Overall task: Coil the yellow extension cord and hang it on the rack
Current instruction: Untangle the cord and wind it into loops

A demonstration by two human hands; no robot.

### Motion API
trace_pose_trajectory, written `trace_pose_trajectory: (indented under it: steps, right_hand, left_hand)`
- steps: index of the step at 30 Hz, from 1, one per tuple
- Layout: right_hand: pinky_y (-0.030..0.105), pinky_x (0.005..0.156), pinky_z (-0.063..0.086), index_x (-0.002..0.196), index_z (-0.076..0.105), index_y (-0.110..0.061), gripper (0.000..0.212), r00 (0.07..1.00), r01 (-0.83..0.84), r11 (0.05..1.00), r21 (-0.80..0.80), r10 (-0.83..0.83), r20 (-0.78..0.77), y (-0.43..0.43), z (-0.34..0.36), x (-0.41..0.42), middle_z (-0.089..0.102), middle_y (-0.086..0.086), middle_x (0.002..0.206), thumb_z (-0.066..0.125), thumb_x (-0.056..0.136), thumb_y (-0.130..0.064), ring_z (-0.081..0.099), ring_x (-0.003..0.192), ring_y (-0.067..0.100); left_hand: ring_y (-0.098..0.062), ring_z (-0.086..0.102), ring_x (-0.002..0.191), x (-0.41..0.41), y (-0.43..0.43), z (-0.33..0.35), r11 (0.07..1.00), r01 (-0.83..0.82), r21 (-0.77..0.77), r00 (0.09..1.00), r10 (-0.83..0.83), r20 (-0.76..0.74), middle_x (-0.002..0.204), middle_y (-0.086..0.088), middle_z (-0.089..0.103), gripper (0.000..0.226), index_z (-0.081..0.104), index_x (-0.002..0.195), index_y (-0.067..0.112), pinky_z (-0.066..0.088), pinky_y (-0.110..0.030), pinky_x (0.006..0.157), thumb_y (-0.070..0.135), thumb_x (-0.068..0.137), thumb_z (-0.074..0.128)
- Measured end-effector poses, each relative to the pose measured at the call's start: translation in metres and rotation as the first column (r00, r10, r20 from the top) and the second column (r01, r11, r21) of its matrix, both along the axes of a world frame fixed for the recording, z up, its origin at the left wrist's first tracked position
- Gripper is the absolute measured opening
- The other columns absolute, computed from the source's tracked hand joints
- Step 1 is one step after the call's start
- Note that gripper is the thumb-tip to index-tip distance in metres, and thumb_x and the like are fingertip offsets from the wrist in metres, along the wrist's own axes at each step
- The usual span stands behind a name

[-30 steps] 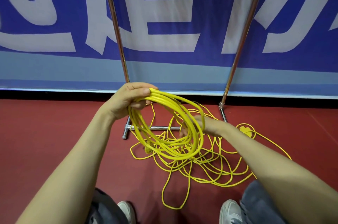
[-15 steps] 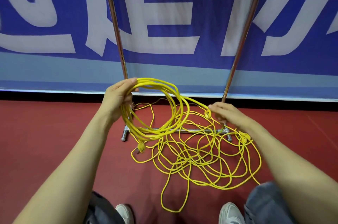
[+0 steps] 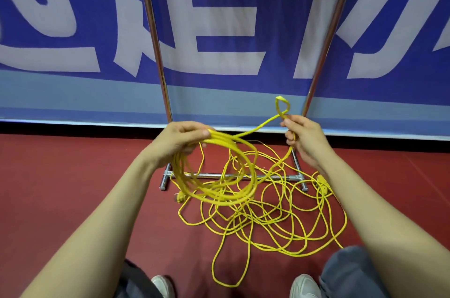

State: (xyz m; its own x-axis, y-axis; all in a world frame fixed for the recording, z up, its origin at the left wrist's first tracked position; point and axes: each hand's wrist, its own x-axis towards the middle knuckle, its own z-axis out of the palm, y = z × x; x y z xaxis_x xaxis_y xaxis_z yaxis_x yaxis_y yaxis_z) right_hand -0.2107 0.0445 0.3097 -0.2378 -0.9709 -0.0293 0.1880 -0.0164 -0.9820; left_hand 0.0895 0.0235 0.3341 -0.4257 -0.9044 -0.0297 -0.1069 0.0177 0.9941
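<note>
My left hand [image 3: 183,139] grips the top of a coil of the yellow extension cord [image 3: 219,196], whose several loops hang down in front of the rack's base. From the coil a strand runs right and up to my right hand [image 3: 303,137], which pinches it. A small twisted loop sticks up above those fingers. Most of the cord lies tangled on the red floor [image 3: 60,188] between my feet and the rack. The metal rack [image 3: 155,54] stands straight ahead; its two chrome uprights and low crossbar show, its top is out of view.
A blue and white banner [image 3: 219,30] hangs right behind the rack. My two shoes [image 3: 304,285] and knees are at the bottom edge, close to the loose cord. A yellow plug end [image 3: 322,182] lies by the rack's right foot.
My right hand has lifted a new length of cord up and to the right, forming a small loop above it. The coil in my left hand has dropped lower and swung.
</note>
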Motion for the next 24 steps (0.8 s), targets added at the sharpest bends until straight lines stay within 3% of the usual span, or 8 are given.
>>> trace_pose_trajectory:
  steps: [2, 4, 7, 12, 16, 18, 22, 24]
  right_hand:
    - [0.013, 0.041, 0.031, 0.105, 0.056, -0.002, 0.013, 0.998, 0.008, 0.998, 0.058, -0.004, -0.058, 0.000, -0.002, -0.001, 0.056, 0.004, 0.080, 0.049, 0.095, -0.003, 0.040, 0.040, 0.001]
    - [0.013, 0.038, 0.030, 0.104, 0.058, -0.003, 0.012, 0.953, -0.021, 0.992, 0.128, 0.059, -0.298, 0.002, -0.003, 0.004, 0.059, 0.004, 0.077, 0.050, 0.095, -0.003, 0.038, 0.037, 0.000]
    - [0.013, 0.041, 0.031, 0.095, 0.062, -0.010, 0.010, 0.763, -0.148, 0.972, 0.180, 0.228, -0.604, 0.005, 0.003, 0.017, 0.062, 0.001, 0.073, 0.052, 0.094, -0.007, 0.038, 0.039, 0.001]
    - [0.016, 0.045, 0.034, 0.096, 0.067, -0.014, 0.012, 0.672, -0.324, 0.927, 0.189, 0.366, -0.643, 0.015, 0.026, 0.033, 0.065, -0.002, 0.072, 0.056, 0.093, -0.011, 0.041, 0.042, 0.001]
    - [0.017, 0.056, 0.039, 0.096, 0.072, -0.020, 0.013, 0.362, -0.335, 0.921, 0.197, 0.319, -0.876, 0.021, 0.031, 0.042, 0.064, -0.006, 0.070, 0.060, 0.090, -0.019, 0.056, 0.062, 0.007]
    - [0.017, 0.052, 0.040, 0.096, 0.069, -0.021, 0.013, 0.383, -0.352, 0.913, 0.204, 0.340, -0.859, 0.021, 0.029, 0.042, 0.060, -0.006, 0.063, 0.057, 0.091, -0.018, 0.055, 0.055, 0.008]
    - [0.023, 0.054, 0.044, 0.093, 0.052, -0.013, 0.013, 0.579, -0.340, 0.914, 0.222, 0.389, -0.716, 0.017, 0.021, 0.031, 0.056, -0.003, 0.065, 0.058, 0.086, -0.005, 0.054, 0.052, 0.010]
    - [0.016, 0.053, 0.037, 0.083, 0.050, -0.015, 0.016, 0.513, -0.343, 0.901, 0.265, 0.416, -0.751, 0.015, 0.018, 0.023, 0.050, -0.004, 0.064, 0.061, 0.083, -0.003, 0.044, 0.051, 0.005]
  left_hand:
    - [-0.012, 0.029, 0.050, -0.008, 0.006, 0.000, 0.991, 0.130, -0.029, 0.985, -0.125, 0.121, 0.063, -0.004, 0.059, 0.021, 0.075, 0.094, 0.010, 0.017, -0.025, 0.048, 0.023, 0.078, 0.071]
    - [-0.015, 0.030, 0.053, -0.017, 0.012, 0.000, 0.971, 0.235, -0.035, 0.956, -0.224, 0.190, 0.065, -0.006, 0.061, 0.021, 0.075, 0.094, 0.011, 0.016, -0.032, 0.052, 0.024, 0.078, 0.073]
    - [-0.012, 0.033, 0.049, -0.030, 0.020, 0.002, 0.957, 0.287, -0.043, 0.937, -0.271, 0.221, 0.063, -0.001, 0.063, 0.025, 0.069, 0.103, 0.012, 0.022, -0.023, 0.046, 0.019, 0.080, 0.074]
    - [-0.009, 0.033, 0.045, -0.047, 0.022, 0.001, 0.989, 0.148, -0.023, 0.974, -0.142, 0.175, 0.064, -0.001, 0.066, 0.047, 0.050, 0.122, 0.017, 0.024, -0.021, 0.044, 0.016, 0.082, 0.075]
    - [-0.011, 0.030, 0.048, -0.050, 0.022, -0.001, 0.989, 0.145, -0.033, 0.978, -0.139, 0.153, 0.066, -0.006, 0.064, 0.029, 0.064, 0.111, 0.010, 0.020, -0.024, 0.046, 0.021, 0.085, 0.071]
    - [-0.010, 0.029, 0.046, -0.051, 0.022, 0.000, 0.992, 0.123, -0.036, 0.987, -0.119, 0.112, 0.064, -0.004, 0.061, 0.020, 0.068, 0.102, 0.007, 0.019, -0.022, 0.045, 0.021, 0.088, 0.068]
    - [-0.010, 0.026, 0.044, -0.048, 0.016, 0.004, 0.999, 0.042, -0.006, 0.999, -0.042, 0.001, 0.066, -0.006, 0.063, 0.014, 0.068, 0.095, 0.008, 0.017, -0.019, 0.042, 0.020, 0.091, 0.063]
    - [-0.008, 0.025, 0.043, -0.045, 0.013, 0.006, 1.000, 0.020, 0.011, 0.999, -0.019, -0.051, 0.067, -0.006, 0.063, 0.013, 0.069, 0.090, 0.011, 0.016, -0.020, 0.042, 0.023, 0.091, 0.062]
